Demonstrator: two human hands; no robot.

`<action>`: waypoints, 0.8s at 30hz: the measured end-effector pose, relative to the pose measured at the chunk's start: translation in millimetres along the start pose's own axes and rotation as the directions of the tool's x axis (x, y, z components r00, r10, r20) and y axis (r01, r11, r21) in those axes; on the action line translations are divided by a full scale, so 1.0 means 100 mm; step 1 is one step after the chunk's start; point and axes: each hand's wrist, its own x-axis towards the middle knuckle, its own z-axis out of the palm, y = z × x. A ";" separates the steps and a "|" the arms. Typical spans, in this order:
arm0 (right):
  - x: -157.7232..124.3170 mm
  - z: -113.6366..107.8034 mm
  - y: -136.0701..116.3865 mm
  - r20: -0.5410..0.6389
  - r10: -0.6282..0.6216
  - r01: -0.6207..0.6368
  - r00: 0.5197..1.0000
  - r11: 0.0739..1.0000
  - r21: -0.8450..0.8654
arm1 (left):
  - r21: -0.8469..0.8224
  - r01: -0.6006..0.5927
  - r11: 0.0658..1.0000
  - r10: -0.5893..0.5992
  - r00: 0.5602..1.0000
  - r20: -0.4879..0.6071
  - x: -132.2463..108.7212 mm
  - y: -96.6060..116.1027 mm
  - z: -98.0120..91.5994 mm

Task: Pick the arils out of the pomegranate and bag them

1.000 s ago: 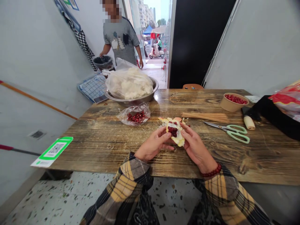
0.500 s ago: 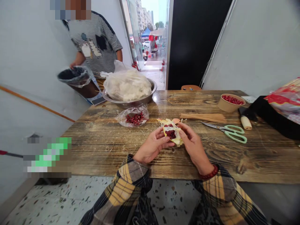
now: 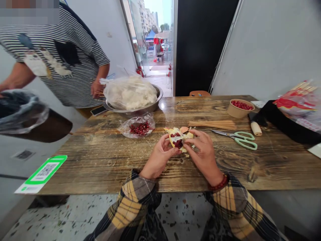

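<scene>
Above the wooden table, my left hand [image 3: 158,155] grips a broken-open pomegranate piece [image 3: 177,143], fingers curled around its left side and thumb along the lower edge. Dark red seeds and pale membrane face up from it. My right hand [image 3: 204,155] pinches at the piece's right edge with thumb and fingers; I cannot make out whether a bit of membrane is between the tips. Scraps of pomegranate peel [image 3: 184,129] lie just beyond both hands. Farther left, loose pomegranate seeds [image 3: 140,129] rest in a clear plastic bag [image 3: 124,130].
A steel basin [image 3: 140,110] holds a bagged white mass. To the right are wooden skewers [image 3: 213,125], green-handled scissors [image 3: 244,139], a paper bowl [image 3: 238,112] of seeds and a pale-handled tool [image 3: 256,129]. At left, a person [image 3: 72,67] holds a lined bin [image 3: 50,124].
My right fingers have shifted on the pomegranate piece, now pinching nearer its seeds. The view has turned slightly right. The person with the bin has come closer on the left.
</scene>
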 end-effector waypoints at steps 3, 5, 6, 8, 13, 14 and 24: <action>-0.02 0.00 0.01 -0.004 -0.038 0.037 0.999 0.996 -0.083 | 0.030 -0.022 0.999 0.021 1.000 0.017 -0.01 -0.01 0.01; -0.03 0.01 0.00 -0.014 -0.059 0.056 0.998 0.989 -0.135 | 0.042 -0.027 0.999 0.027 1.000 0.016 -0.01 -0.03 0.02; -0.03 0.01 0.00 -0.016 -0.067 0.064 0.998 0.985 -0.160 | 0.046 -0.030 0.999 0.029 0.999 0.014 -0.01 -0.03 0.02; -0.04 0.02 -0.02 -0.010 -0.080 0.077 0.997 0.978 -0.196 | 0.051 -0.036 0.998 0.036 0.999 0.015 0.00 -0.05 0.03; -0.04 0.01 -0.04 0.003 -0.085 0.084 0.996 0.974 -0.209 | 0.058 -0.039 0.998 0.039 0.999 0.015 0.01 -0.06 0.04; -0.04 0.01 -0.04 0.003 -0.087 0.085 0.996 0.974 -0.211 | 0.058 -0.037 0.998 0.036 0.999 0.014 0.01 -0.06 0.04; -0.02 0.05 0.00 -0.129 -0.056 0.043 0.990 0.994 -0.101 | 0.058 -0.003 0.998 0.002 1.000 0.018 -0.01 -0.04 0.06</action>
